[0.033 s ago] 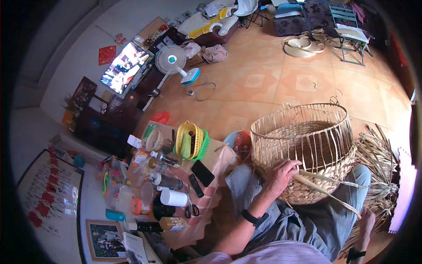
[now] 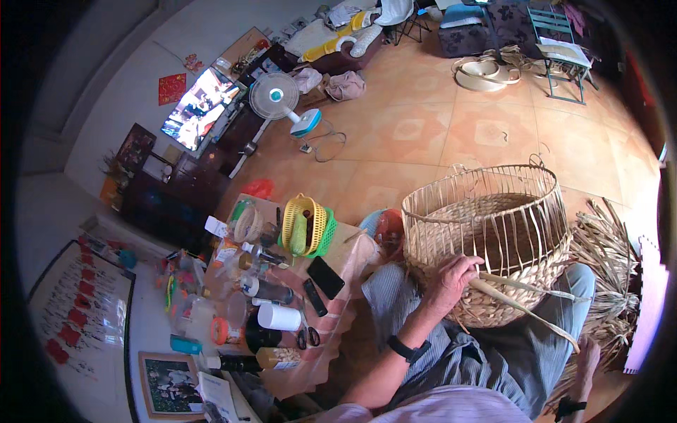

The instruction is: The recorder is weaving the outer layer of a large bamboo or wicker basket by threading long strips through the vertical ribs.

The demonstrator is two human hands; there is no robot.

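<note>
A round basket (image 2: 486,296) of braided plant fibre rests tilted on my lap, its open wire rim and upright strands above the woven lower wall. My left hand (image 2: 453,280) is closed at the near side of the wall, pinching a pale fibre strand (image 2: 518,304) where it leaves the weave. That strand runs right and down across my knee; a second loose end lies above it. Low at the right, my right hand (image 2: 588,354) hangs beside my leg, close to a bundle of dry fibre (image 2: 608,282). Its fingers do not show clearly.
Left of me stands a table (image 2: 338,271) crowded with jars, a phone (image 2: 325,278), a remote (image 2: 314,297), scissors (image 2: 307,337) and a yellow basket (image 2: 288,229). A fan (image 2: 275,96), a folding chair (image 2: 564,53) and coiled strips (image 2: 486,76) stand farther off on the tiled floor.
</note>
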